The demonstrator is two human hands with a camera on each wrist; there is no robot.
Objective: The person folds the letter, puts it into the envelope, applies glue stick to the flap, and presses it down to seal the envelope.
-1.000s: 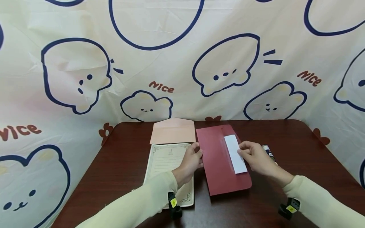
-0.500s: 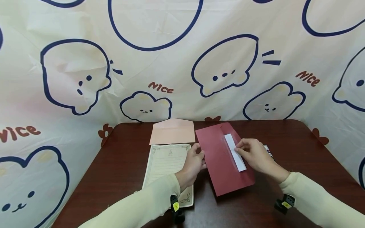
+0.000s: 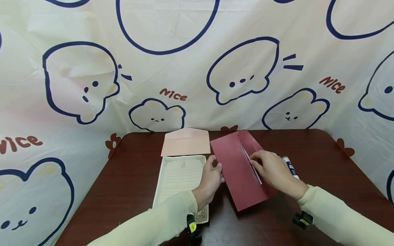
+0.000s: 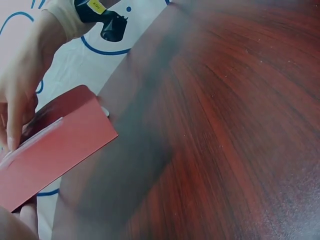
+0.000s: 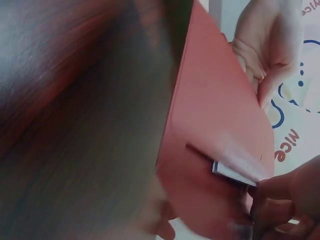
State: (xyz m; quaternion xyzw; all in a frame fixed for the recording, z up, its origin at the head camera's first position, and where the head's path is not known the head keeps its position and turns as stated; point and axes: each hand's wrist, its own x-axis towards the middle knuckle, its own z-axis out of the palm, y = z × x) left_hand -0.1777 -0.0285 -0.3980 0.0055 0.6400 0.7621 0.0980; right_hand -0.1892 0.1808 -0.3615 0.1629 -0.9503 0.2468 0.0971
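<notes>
A dark red envelope [image 3: 238, 171] lies slanted on the brown table [image 3: 323, 160]. My left hand [image 3: 217, 168] pinches its left edge. My right hand [image 3: 257, 161] holds a folded white paper [image 3: 254, 169] at the envelope's opening; only a thin white strip of it shows. In the left wrist view the red envelope [image 4: 55, 150] is lifted off the table [image 4: 225, 125], with the right hand [image 4: 20, 85] over it. The right wrist view shows the red envelope [image 5: 215, 120], the white paper's edge [image 5: 232, 172] under its flap, and the left hand [image 5: 267, 45] at the far edge.
A pink envelope [image 3: 186, 141] lies at the back of the table. A lined letter sheet [image 3: 180, 177] lies under my left forearm. A glue stick [image 3: 290, 166] lies just right of my right hand. A cartoon-bear cloth [image 3: 197, 68] hangs behind.
The white paper has slid further into the red envelope, from a wide strip to a thin sliver. The envelope has turned more slanted and my right hand moved left with the paper.
</notes>
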